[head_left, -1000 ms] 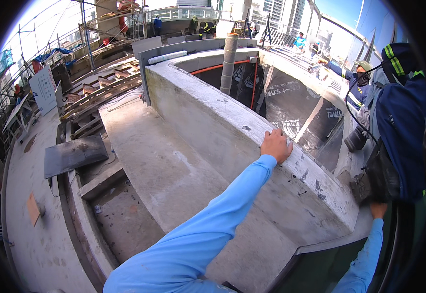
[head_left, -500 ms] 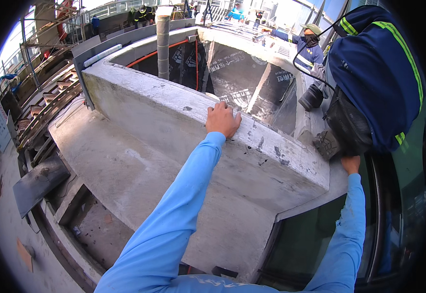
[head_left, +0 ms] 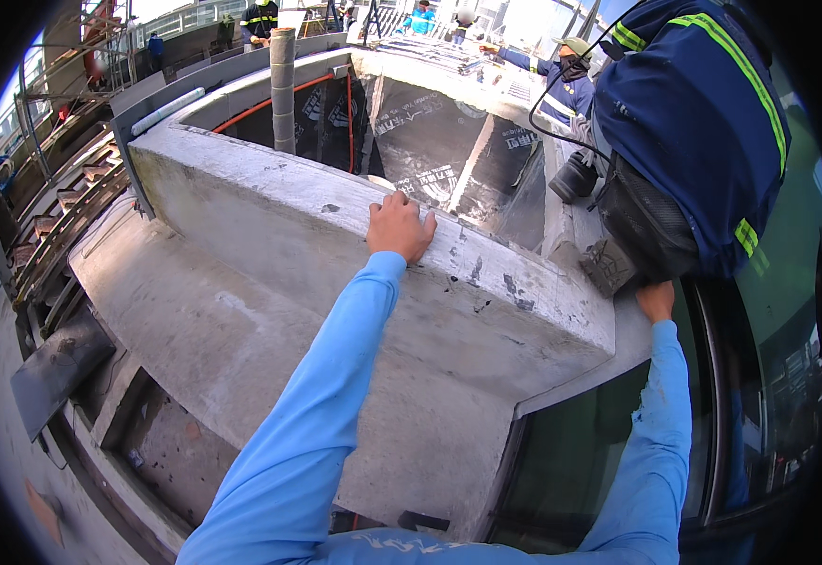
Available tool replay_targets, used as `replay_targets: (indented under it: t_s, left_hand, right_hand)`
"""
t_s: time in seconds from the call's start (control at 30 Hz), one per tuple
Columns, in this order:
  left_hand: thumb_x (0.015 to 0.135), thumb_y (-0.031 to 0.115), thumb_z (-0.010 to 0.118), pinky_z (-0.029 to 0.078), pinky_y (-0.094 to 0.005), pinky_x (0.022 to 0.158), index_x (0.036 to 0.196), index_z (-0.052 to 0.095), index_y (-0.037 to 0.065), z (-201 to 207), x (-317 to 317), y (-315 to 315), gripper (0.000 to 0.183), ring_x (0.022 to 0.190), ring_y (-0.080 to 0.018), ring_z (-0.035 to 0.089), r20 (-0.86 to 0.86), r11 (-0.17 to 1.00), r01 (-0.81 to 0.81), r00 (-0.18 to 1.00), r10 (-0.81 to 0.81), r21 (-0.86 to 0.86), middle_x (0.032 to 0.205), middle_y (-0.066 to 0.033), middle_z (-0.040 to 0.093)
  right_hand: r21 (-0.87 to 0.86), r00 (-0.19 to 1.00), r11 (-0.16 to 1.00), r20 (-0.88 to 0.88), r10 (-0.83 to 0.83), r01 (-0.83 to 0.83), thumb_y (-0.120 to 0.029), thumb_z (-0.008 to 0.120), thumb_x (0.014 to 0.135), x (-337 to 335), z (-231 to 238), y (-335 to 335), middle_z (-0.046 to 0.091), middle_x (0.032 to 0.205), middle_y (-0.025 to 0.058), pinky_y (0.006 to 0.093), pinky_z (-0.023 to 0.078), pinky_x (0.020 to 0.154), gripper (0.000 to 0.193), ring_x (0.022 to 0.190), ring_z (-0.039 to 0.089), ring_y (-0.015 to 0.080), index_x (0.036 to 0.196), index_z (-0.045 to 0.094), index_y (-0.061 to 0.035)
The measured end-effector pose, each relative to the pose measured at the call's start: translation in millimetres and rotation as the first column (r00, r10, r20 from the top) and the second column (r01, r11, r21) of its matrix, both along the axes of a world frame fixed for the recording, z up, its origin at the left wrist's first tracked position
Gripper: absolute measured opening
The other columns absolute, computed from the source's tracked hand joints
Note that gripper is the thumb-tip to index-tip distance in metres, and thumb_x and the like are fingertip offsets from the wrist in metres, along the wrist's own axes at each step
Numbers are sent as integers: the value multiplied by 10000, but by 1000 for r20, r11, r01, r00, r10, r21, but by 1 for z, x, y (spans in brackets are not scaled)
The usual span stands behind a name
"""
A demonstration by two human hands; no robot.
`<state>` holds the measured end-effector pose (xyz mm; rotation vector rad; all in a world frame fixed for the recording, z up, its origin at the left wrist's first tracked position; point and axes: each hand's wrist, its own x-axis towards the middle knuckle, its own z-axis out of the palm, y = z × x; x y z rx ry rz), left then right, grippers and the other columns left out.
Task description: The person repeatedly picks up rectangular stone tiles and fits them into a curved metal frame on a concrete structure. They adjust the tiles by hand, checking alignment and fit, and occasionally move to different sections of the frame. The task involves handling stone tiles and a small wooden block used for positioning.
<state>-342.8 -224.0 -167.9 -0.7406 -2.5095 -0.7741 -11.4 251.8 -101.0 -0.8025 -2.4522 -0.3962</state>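
Observation:
My left hand (head_left: 401, 229) lies on top of the pale concrete wall (head_left: 270, 179), its fingers bent over toward the far edge and wrapped on it. My right hand (head_left: 656, 300) reaches to the ledge beyond the wall's right end, just below a co-worker's worn boot (head_left: 609, 266). Its fingers are hidden there. The co-worker, in a navy jacket (head_left: 684, 122) with reflective bands, bends over at the right, with a black mesh bag (head_left: 651, 212) hanging down. Light blue sleeves cover both my arms.
Behind the wall opens a pit lined with black sheeting (head_left: 430, 141), with a wrapped upright pipe (head_left: 283, 94) and an orange conduit (head_left: 350, 122). Dark glass (head_left: 571, 461) lies below right. Planks and a grey panel (head_left: 61, 372) are at the left. Other people work at the back.
The whole view has shifted, so the wall, my hands and the co-worker appear a little farther left and higher. Both hands keep their places on the concrete.

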Motion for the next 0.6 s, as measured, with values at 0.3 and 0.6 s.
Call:
replay_targets:
  t_s: [0.3, 0.6]
  left_hand:
    - [967, 466, 569, 431, -445, 1004, 1056, 779, 38, -5, -5, 2, 486, 1163, -270, 603, -28, 1000, 7, 1000, -7, -8, 1198, -124, 661]
    - [961, 460, 594, 425, -446, 1024, 1057, 775, 69, -1, 1, 11, 441, 1181, -302, 606, -43, 998, -34, 999, 32, -51, 1215, -129, 659]
  right_hand:
    - [-46, 990, 994, -97, -106, 102, -170, 672, 775, -10, 22, -59, 723, 1024, 261, 515, 551, 898, 265, 1003, 672, 464, 965, 752, -4]
    - [-525, 879, 848, -369, -302, 72, -260, 703, 834, -1, 36, -56, 694, 1175, 302, 494, 526, 985, 449, 1136, 651, 475, 1193, 692, 12]
